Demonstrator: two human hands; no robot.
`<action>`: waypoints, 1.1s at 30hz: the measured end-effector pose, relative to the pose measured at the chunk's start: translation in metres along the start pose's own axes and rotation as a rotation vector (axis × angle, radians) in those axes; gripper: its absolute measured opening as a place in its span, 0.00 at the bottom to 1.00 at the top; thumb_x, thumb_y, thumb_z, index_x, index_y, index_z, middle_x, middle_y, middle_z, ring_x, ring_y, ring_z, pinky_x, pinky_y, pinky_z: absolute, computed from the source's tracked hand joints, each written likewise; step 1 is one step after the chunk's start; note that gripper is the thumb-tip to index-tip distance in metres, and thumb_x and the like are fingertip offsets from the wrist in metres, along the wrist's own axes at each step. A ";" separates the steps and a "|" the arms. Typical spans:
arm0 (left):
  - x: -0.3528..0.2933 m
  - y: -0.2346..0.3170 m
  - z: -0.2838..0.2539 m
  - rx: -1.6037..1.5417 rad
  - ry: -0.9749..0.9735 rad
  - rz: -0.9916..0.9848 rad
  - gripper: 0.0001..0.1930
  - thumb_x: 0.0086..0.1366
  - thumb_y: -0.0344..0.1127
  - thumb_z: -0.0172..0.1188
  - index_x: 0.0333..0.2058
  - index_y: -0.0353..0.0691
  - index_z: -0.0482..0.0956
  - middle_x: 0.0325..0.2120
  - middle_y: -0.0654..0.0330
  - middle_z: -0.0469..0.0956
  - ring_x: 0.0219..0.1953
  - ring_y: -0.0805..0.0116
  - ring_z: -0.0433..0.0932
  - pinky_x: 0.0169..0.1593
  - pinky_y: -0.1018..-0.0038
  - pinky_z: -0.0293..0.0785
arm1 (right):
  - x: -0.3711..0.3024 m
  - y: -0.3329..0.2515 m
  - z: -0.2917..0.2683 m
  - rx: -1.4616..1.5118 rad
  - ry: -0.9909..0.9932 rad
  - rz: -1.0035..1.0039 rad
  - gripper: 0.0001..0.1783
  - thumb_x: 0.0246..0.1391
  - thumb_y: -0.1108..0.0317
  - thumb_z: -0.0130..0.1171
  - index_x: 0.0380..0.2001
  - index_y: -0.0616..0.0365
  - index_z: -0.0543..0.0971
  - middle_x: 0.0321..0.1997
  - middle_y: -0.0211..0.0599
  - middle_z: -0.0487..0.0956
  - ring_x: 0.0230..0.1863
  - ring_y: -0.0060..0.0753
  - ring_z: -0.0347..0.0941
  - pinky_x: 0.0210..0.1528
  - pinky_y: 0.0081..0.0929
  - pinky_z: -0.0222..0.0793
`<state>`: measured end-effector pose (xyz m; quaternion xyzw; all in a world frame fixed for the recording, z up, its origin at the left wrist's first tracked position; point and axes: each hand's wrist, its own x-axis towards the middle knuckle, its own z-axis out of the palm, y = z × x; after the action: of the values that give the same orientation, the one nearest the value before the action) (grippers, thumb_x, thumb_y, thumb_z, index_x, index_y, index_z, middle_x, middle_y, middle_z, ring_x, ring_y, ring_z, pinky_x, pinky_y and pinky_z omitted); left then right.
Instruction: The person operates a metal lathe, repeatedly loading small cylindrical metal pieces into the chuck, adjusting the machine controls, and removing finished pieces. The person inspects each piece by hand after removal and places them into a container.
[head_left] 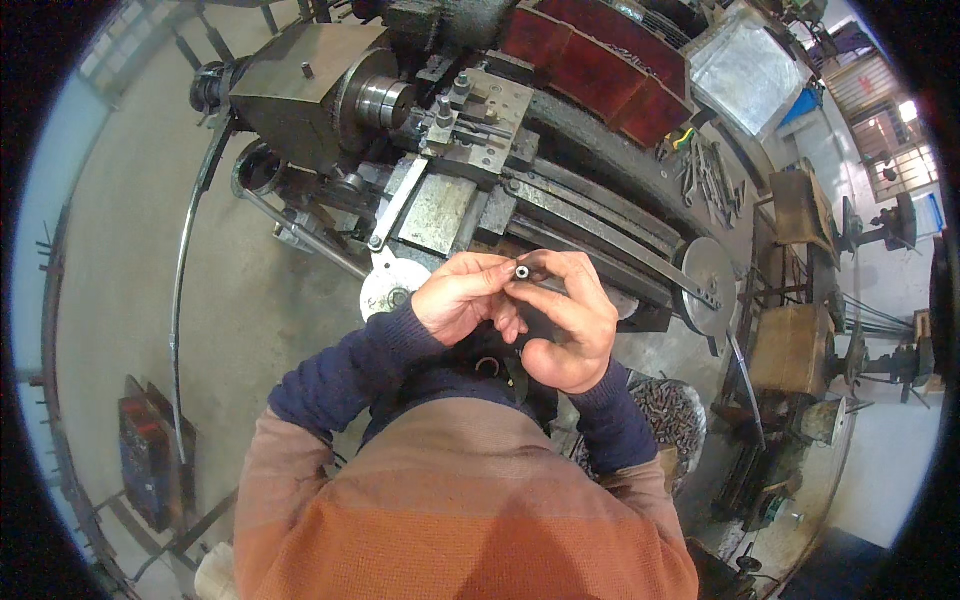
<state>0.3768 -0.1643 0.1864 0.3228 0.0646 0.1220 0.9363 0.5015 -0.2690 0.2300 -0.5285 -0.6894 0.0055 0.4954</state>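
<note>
Between my fingertips sits a small round metal sleeve [522,272], its end turned up so that a dark hole with a bright rim shows. My left hand [462,298] pinches it from the left with thumb and forefinger, the other fingers curled below. From the right, my right hand [575,318] closes its thumb and fingers on the same piece. Both hands are in front of a metal lathe, over its near side. Beyond them are the lathe's tool post [480,120] and its round chuck [382,102].
A white handwheel disc [392,288] lies left of my hands, a grey wheel [706,284] to the right. Red metal trays [600,75] stand behind the lathe bed, with wrenches [706,182] beside them. A container of small metal pieces [668,420] stands at my right.
</note>
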 end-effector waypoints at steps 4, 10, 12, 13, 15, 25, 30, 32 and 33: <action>-0.001 -0.003 0.001 -0.032 -0.012 0.015 0.16 0.62 0.42 0.51 0.30 0.31 0.71 0.14 0.57 0.70 0.16 0.64 0.72 0.31 0.66 0.73 | 0.000 -0.003 0.001 0.029 0.019 0.001 0.22 0.25 0.68 0.53 0.31 0.64 0.77 0.39 0.46 0.73 0.36 0.46 0.69 0.39 0.34 0.66; -0.004 -0.002 -0.002 -0.060 -0.014 0.026 0.15 0.63 0.42 0.51 0.29 0.32 0.71 0.14 0.57 0.70 0.16 0.65 0.72 0.31 0.68 0.72 | 0.001 0.001 0.005 -0.005 0.005 -0.014 0.22 0.26 0.66 0.54 0.31 0.63 0.77 0.38 0.46 0.73 0.35 0.46 0.69 0.38 0.34 0.66; -0.009 0.005 0.003 0.105 0.089 0.054 0.15 0.63 0.41 0.50 0.28 0.32 0.71 0.15 0.56 0.72 0.16 0.66 0.72 0.30 0.72 0.72 | 0.001 0.002 0.007 -0.027 -0.006 -0.020 0.21 0.27 0.65 0.55 0.31 0.64 0.77 0.37 0.46 0.73 0.35 0.46 0.69 0.38 0.34 0.66; -0.011 0.009 0.004 0.188 0.140 0.071 0.15 0.63 0.41 0.50 0.28 0.32 0.71 0.16 0.56 0.72 0.16 0.67 0.72 0.29 0.74 0.71 | 0.002 0.002 0.007 -0.033 -0.015 -0.026 0.21 0.27 0.65 0.55 0.31 0.64 0.77 0.37 0.47 0.73 0.35 0.47 0.69 0.37 0.34 0.66; -0.015 0.017 0.002 0.415 0.192 0.158 0.15 0.63 0.41 0.51 0.28 0.32 0.73 0.16 0.57 0.73 0.18 0.70 0.73 0.26 0.78 0.69 | 0.005 0.000 0.008 -0.056 -0.059 -0.032 0.21 0.28 0.64 0.55 0.31 0.65 0.77 0.37 0.47 0.73 0.35 0.47 0.69 0.37 0.34 0.67; -0.037 0.077 -0.009 1.137 0.268 0.277 0.11 0.60 0.36 0.55 0.27 0.33 0.76 0.13 0.61 0.72 0.16 0.79 0.69 0.22 0.79 0.66 | 0.055 0.006 0.026 -0.079 -0.389 -0.168 0.20 0.20 0.71 0.55 0.27 0.64 0.75 0.34 0.46 0.71 0.32 0.46 0.67 0.33 0.36 0.67; -0.048 0.108 -0.038 1.130 0.276 0.302 0.11 0.59 0.36 0.54 0.30 0.31 0.76 0.16 0.59 0.74 0.18 0.78 0.71 0.23 0.78 0.67 | 0.099 0.017 0.057 -0.172 -0.458 -0.357 0.13 0.22 0.66 0.57 0.20 0.58 0.75 0.27 0.34 0.71 0.27 0.39 0.64 0.28 0.35 0.62; -0.061 0.129 -0.053 1.335 0.279 0.352 0.14 0.59 0.37 0.55 0.37 0.31 0.73 0.18 0.57 0.75 0.21 0.74 0.73 0.25 0.76 0.68 | 0.118 0.022 0.063 -0.295 -0.543 -0.315 0.15 0.21 0.67 0.58 0.23 0.57 0.77 0.31 0.37 0.74 0.29 0.40 0.68 0.30 0.34 0.65; -0.072 0.138 -0.059 1.435 0.295 0.406 0.15 0.59 0.38 0.56 0.38 0.31 0.72 0.19 0.56 0.75 0.22 0.73 0.74 0.26 0.75 0.69 | 0.130 0.029 0.067 -0.344 -0.545 -0.311 0.15 0.21 0.66 0.59 0.22 0.57 0.77 0.30 0.35 0.75 0.29 0.40 0.68 0.30 0.33 0.65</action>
<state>0.2702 -0.0439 0.2285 0.8386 0.1919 0.2618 0.4374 0.4823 -0.1263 0.2688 -0.4721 -0.8592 -0.0453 0.1921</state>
